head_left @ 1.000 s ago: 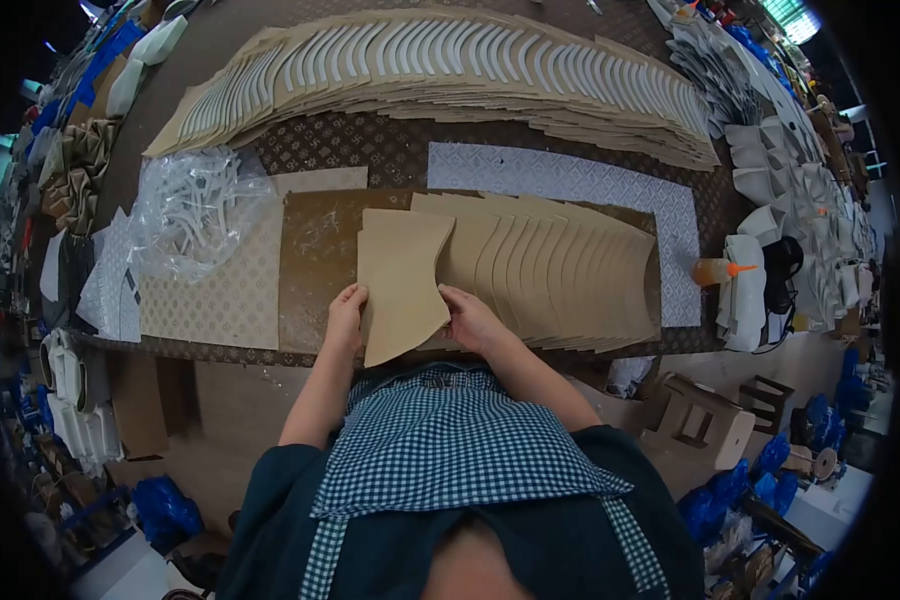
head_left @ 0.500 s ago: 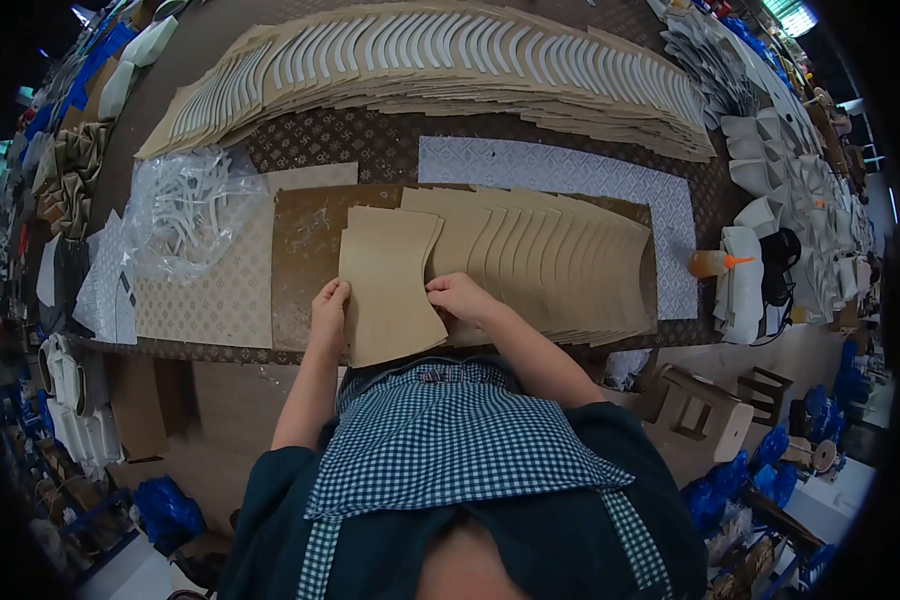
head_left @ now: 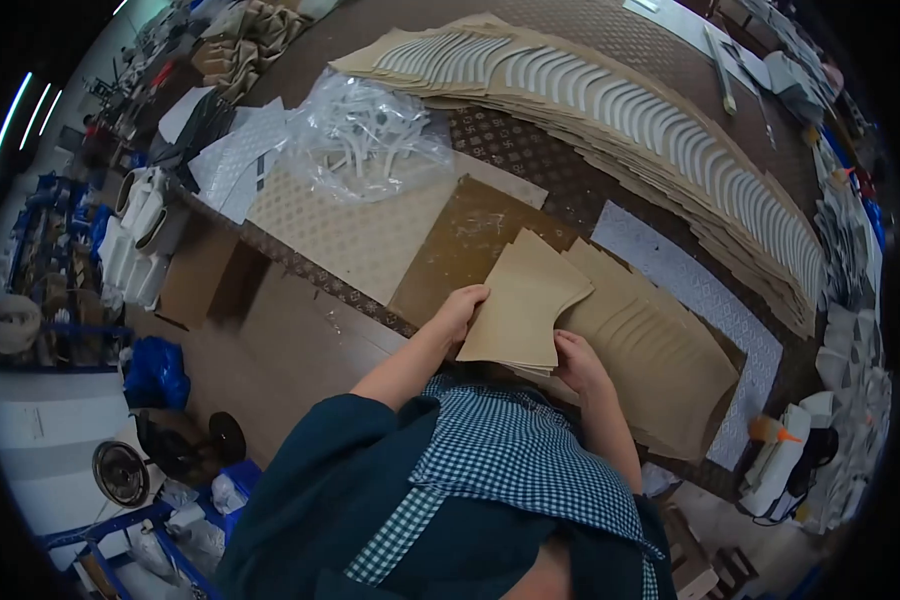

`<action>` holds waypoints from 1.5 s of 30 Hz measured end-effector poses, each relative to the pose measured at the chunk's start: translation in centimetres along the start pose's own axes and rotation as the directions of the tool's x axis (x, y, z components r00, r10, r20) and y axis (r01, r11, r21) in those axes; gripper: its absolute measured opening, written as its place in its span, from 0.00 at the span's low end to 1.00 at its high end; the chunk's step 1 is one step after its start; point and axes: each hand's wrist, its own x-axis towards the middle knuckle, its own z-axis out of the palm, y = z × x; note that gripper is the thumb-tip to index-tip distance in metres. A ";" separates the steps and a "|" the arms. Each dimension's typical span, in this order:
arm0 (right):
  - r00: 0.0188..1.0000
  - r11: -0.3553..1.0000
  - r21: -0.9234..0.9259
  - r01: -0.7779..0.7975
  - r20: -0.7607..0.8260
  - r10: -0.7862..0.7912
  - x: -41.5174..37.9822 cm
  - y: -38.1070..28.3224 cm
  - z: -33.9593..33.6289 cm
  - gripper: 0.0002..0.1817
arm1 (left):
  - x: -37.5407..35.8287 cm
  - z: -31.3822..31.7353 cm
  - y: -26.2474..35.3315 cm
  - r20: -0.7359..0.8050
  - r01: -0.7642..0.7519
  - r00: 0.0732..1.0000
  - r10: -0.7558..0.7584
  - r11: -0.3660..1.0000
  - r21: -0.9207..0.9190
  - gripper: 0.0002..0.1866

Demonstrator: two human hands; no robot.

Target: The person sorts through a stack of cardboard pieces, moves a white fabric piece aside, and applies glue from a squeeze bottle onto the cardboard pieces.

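Both hands grip a small stack of tan, curved-edged sheets (head_left: 522, 305) at the table's front edge, close to my apron. My left hand (head_left: 460, 312) is closed on the stack's left side, thumb on top. My right hand (head_left: 578, 362) pinches its lower right edge, with the other fingers partly hidden. Just right of the held stack, more tan sheets (head_left: 660, 350) lie fanned out in overlapping layers. Under them is a brown board (head_left: 475, 228) with scuffed, whitish marks.
A long overlapping row of tan pieces with white curved strips (head_left: 660, 135) spans the table's back. A clear plastic bag of white strips (head_left: 370, 135) lies left on a beige patterned sheet (head_left: 355, 235). A white patterned sheet (head_left: 690, 285) and an orange-tipped bottle (head_left: 770, 430) are right.
The camera view has turned to the left, so the table now appears tilted. Both hands still hold the stack, and my right hand has moved lower along its right edge.
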 end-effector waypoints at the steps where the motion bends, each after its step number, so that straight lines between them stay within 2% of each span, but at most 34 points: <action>1: 0.999 0.998 -0.055 -0.012 -0.034 0.010 -0.5 -0.7 0.5 0.11 | 0.2 -0.5 0.1 -0.010 -0.013 1.000 0.013 0.999 0.031 0.12; 3: 0.997 0.980 -0.197 0.033 -0.067 -0.048 -0.7 -1.4 1.2 0.12 | 0.4 -0.6 0.1 -0.020 -0.022 1.000 0.024 0.994 0.102 0.12; 4: 0.993 0.964 -0.262 0.052 -0.091 -0.078 -0.9 -1.5 1.4 0.13 | 0.2 -0.5 0.2 -0.033 -0.087 0.995 0.094 0.984 0.155 0.13; 6: 0.994 0.975 -0.219 0.044 -0.093 -0.066 -1.0 -1.7 1.3 0.13 | -0.5 -0.1 0.2 -0.029 -0.195 0.977 0.210 0.945 0.261 0.13; 9: 0.989 0.997 -0.055 0.046 -0.137 -0.054 -1.0 -1.2 0.5 0.13 | -1.2 0.5 0.3 -0.001 -0.275 0.958 0.286 0.921 0.277 0.14; 11: 0.986 0.996 -0.081 0.048 -0.157 -0.060 -0.8 -0.7 0.4 0.13 | -0.3 -0.2 -0.2 0.008 -0.257 0.964 0.267 0.920 0.295 0.14; 14: 0.997 1.000 0.002 0.023 -0.067 -0.023 0.9 1.0 -1.1 0.10 | -0.3 -0.2 0.3 0.031 -0.200 0.980 0.197 0.968 0.150 0.14; 17: 0.991 0.984 0.177 0.011 -0.132 0.013 0.1 0.4 0.9 0.09 | -0.5 0.4 1.0 -0.031 -0.157 0.986 0.167 0.968 0.197 0.14; 18: 0.995 0.977 0.210 0.031 -0.103 -0.010 0.1 0.4 1.1 0.09 | -0.9 0.6 1.3 -0.041 -0.134 0.987 0.152 0.949 0.285 0.14; 21: 0.996 0.980 0.179 0.088 -0.032 -0.083 0.4 0.3 1.0 0.09 | 0.8 -0.7 0.7 0.051 -0.298 0.938 0.342 0.725 0.621 0.14; 24: 0.992 0.978 0.178 0.106 -0.089 -0.091 0.8 -0.2 1.9 0.09 | 0.1 0.8 0.2 -0.068 -0.426 0.831 0.551 0.711 0.560 0.14; 30: 0.985 0.944 0.285 0.164 -0.107 -0.138 0.8 -0.8 4.3 0.10 | 0.3 0.2 0.1 -0.138 -0.296 0.874 0.466 0.735 0.610 0.14; 33: 0.986 0.930 0.328 0.169 -0.067 -0.156 1.3 -0.2 3.3 0.10 | 0.4 -0.1 0.3 -0.157 -0.263 0.898 0.411 0.788 0.556 0.14; 36: 0.983 0.932 0.315 0.177 -0.105 -0.152 0.9 -0.1 2.9 0.07 | 0.2 0.3 0.8 -0.176 -0.194 0.918 0.355 0.790 0.581 0.13; 39: 0.987 0.954 0.253 0.162 -0.057 -0.152 1.3 0.6 1.2 0.07 | 0.2 0.4 1.3 -0.166 -0.173 0.927 0.335 0.779 0.603 0.12; 42: 0.965 0.979 0.132 0.156 -0.230 -0.123 1.1 0.9 1.8 0.08 | 0.5 0.2 1.3 -0.098 -0.249 0.899 0.428 0.681 0.689 0.11; 45: 0.946 0.982 -0.096 0.162 -0.267 -0.182 1.2 1.1 1.8 0.09 | 0.5 0.3 1.4 -0.031 -0.307 0.834 0.551 0.510 0.803 0.10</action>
